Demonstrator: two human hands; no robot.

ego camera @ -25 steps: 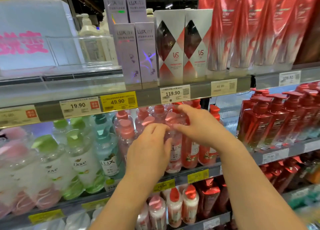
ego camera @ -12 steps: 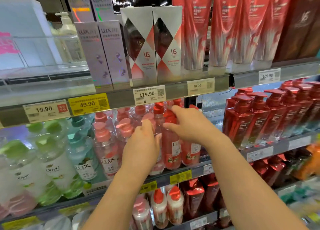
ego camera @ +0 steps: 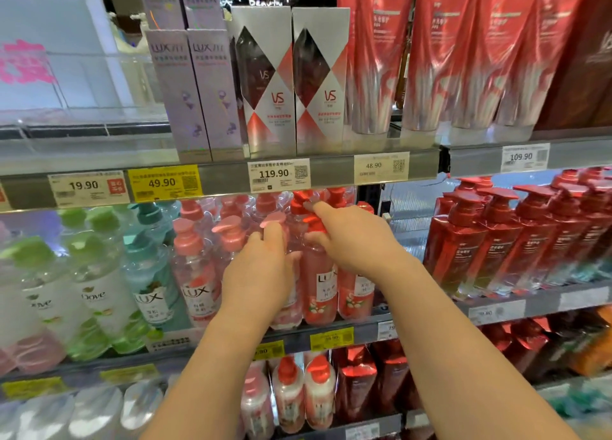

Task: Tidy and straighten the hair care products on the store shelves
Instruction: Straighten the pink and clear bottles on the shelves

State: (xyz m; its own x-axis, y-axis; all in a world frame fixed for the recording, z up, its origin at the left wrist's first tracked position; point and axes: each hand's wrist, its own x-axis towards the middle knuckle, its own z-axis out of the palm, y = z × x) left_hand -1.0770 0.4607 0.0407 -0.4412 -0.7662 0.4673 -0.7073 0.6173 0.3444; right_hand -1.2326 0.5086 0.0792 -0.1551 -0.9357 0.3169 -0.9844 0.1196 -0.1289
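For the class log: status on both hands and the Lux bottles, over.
Left hand grips a pink Lux bottle. Right hand pinches the red Lux bottle at its neck. Neighbouring bottles crowd close; nothing blocks.

Boxes (ego camera: 261, 85) shelved above bottles (ego camera: 318, 274), left of tubes (ego camera: 463, 59).

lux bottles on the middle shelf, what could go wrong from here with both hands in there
The red Lux bottle gripped by the right hand stands tight against its neighbours; turning it could nudge the pink pump bottles out of line. It also sits near the shelf edge, so a slip by the left hand might tip one off.
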